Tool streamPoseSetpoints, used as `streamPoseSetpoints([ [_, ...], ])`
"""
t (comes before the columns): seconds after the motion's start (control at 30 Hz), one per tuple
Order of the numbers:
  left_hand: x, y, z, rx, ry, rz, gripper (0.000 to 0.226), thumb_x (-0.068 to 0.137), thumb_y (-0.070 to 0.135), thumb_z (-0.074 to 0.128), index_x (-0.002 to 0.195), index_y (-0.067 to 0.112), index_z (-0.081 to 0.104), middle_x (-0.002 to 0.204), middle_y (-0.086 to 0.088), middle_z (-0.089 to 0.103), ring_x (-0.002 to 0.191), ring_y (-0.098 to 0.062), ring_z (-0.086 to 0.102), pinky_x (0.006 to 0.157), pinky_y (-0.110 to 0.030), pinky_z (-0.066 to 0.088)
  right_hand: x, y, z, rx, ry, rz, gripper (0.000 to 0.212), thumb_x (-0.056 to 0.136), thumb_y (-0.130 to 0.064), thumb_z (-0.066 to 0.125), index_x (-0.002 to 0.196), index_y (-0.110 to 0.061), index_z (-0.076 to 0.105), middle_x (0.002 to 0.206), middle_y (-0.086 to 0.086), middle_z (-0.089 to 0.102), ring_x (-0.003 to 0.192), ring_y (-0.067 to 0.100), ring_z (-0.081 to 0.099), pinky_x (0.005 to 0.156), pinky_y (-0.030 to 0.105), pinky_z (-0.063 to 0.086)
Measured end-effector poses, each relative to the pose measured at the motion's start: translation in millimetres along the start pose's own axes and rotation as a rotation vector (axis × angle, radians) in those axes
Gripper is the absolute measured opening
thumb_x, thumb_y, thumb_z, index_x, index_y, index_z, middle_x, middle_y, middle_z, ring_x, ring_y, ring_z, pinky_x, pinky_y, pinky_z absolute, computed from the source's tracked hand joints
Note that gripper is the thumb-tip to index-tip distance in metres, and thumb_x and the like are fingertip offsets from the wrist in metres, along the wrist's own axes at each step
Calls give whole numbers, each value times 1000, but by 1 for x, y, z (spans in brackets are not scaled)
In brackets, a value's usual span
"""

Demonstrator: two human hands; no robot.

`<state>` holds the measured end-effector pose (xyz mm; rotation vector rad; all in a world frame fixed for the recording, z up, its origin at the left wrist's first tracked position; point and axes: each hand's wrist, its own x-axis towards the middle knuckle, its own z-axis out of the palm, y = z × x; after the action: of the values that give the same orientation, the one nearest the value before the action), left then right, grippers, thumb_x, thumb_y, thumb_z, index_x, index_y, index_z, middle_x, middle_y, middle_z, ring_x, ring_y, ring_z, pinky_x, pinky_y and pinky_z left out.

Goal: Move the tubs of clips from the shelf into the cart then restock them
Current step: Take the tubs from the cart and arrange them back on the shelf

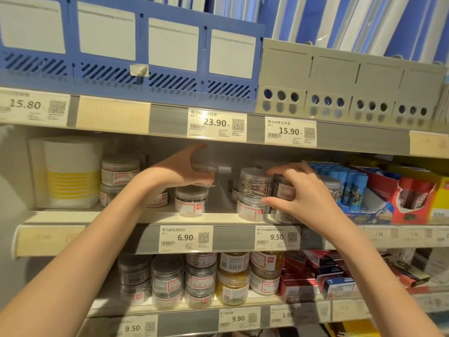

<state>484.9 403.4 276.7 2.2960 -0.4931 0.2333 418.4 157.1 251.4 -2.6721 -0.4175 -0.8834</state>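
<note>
Both hands reach into the middle shelf (170, 216) of a stationery display. The left hand (181, 170) curls round a small clear tub (206, 175) of clips, held just above another tub (192, 199) that stands on the shelf board. The right hand (295, 190) grips a darker tub (283, 188) on top of a stack, thumb below and fingers over the lid. Tight against it on the left stands a two-high stack of clear tubs of silver clips (255, 193), touching the one being held. On its other side, a tray of blue glue sticks (345, 186) sits close to the right wrist, with a torn red carton (413, 198) beyond it.

Further left on the same shelf, two more stacked tubs (119, 176) stand beside a white and yellow pack (70, 176). The shelf edge above, carrying the price tags 23.90 (216, 126) and 15.90 (290, 132), hangs low over the left hand's fingers. Blue file racks (121, 45) and grey file boxes (340, 81) fill the top shelf. Below, rows of tubs (199, 278) of dark, silver and gold clips line the lower shelf, next to red boxes (315, 276).
</note>
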Motion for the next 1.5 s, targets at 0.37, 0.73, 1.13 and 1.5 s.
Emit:
streamPoseSetpoints([
  [0.37, 29, -4, -4, 220, -128, -44, 58, 77, 21, 74, 129, 26, 49, 116, 3, 46, 98, -15, 49, 76, -22, 37, -3, 6, 4, -64, -25, -20, 62, 77, -55, 59, 132, -31, 45, 124, -3, 56, 123, 20, 40, 104, 39, 33],
  [0.73, 35, -14, 0, 233, -178, -73, 34, 84, 30, 67, 117, 26, 63, 116, 3, 58, 101, -14, 52, 86, -24, 38, -2, 10, 6, -9, 13, -39, 61, 74, -54, 64, 128, -30, 51, 120, -3, 59, 118, 21, 44, 101, 40, 35],
  [1.13, 18, 46, 21, -2, -280, 284, 53, 71, 54, 62, 120, 36, 52, 116, 18, 60, 102, 10, 56, 86, -4, 42, -3, 11, 7, 37, 40, -47, 54, 74, -50, 67, 122, -29, 54, 116, -4, 61, 118, 20, 45, 102, 41, 34],
  [1.5, 23, 50, 29, 33, -259, 289, 46, 75, 36, 75, 116, 40, 53, 112, 15, 64, 100, 0, 59, 91, -17, 45, -6, 11, 1, -132, 26, -120, 57, 82, -43, 65, 132, -24, 45, 119, -2, 51, 112, 18, 43, 89, 31, 35],
])
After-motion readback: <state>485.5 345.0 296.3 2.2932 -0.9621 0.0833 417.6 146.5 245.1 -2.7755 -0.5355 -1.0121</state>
